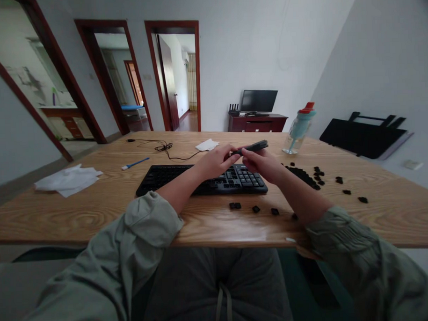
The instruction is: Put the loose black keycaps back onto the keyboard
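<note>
A black keyboard (165, 177) lies across the wooden table, with keycaps gone from part of its right half. Above that half, both my hands meet around a slim black tool that looks like a brush (258, 146); its wider end points up and right. My left hand (219, 158) is closed at the tool's left end, fingers pinched together. Closed around its middle is my right hand (261, 164). My fingers hide part of the tool. Loose black keycaps (302, 176) lie heaped right of the keyboard, partly behind my right forearm, and several more keycaps (256, 209) lie along its near side.
A clear bottle with a red cap (299, 129) stands at the back right. On the left are crumpled white tissues (69, 179) and a blue-handled brush (135, 163). A coiled black cable (163, 146) and a white tissue (207, 145) lie behind the keyboard.
</note>
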Tool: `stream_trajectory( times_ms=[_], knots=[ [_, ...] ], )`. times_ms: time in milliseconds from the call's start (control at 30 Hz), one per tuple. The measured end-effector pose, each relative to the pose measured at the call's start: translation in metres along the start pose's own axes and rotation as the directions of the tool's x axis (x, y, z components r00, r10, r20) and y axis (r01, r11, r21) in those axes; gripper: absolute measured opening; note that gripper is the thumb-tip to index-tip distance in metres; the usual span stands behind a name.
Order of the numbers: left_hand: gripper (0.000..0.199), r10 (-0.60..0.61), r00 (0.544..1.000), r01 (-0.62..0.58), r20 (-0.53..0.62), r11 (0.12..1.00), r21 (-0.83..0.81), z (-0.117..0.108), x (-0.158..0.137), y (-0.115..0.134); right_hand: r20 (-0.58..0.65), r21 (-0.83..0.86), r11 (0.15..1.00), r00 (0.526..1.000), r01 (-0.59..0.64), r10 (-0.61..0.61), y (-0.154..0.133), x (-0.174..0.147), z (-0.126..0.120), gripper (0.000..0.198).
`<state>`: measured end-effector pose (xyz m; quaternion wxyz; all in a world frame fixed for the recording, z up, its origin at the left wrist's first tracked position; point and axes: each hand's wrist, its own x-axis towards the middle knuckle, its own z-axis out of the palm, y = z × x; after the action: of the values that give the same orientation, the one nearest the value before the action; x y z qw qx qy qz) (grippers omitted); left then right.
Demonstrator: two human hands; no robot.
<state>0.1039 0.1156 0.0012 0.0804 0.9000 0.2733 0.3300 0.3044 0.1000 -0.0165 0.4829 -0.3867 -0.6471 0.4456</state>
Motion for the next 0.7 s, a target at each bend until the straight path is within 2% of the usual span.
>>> stream_trajectory(
  times_ms=[67,200,267,367,533,700],
  knots=[
    [0.041,-0.009,1.000,0.009,0.014,1.000,-0.012,0.008,0.002,-0.003,-0.051,0.066,0.998,0.999,0.003,0.001,0.003,-0.002,-0.003,0.046],
    [0.047,-0.020,0.999,0.020,0.026,1.000,-0.009,0.013,-0.006,-0.010,-0.168,0.066,0.997,0.985,0.038,-0.026,0.005,-0.005,-0.018,0.045],
    [0.047,-0.026,1.000,0.025,0.014,0.998,0.056,0.010,-0.012,-0.016,-0.263,0.012,0.999,0.964,0.051,-0.046,0.008,-0.003,-0.027,0.043],
    [0.037,-0.058,0.998,0.052,0.032,0.983,0.174,0.004,-0.019,-0.029,-0.360,-0.136,0.991,0.931,0.004,-0.053,0.018,0.002,-0.035,0.042],
    [0.027,-0.105,0.990,0.078,0.090,0.960,0.269,0.002,-0.023,-0.045,-0.367,-0.342,0.932,0.930,-0.124,-0.011,0.035,0.006,-0.035,0.040],
    [0.026,-0.068,0.990,0.031,0.126,0.961,0.276,0.011,-0.020,-0.042,-0.378,-0.400,0.907,0.925,-0.135,-0.028,0.038,0.005,-0.036,0.039]
  ],
)
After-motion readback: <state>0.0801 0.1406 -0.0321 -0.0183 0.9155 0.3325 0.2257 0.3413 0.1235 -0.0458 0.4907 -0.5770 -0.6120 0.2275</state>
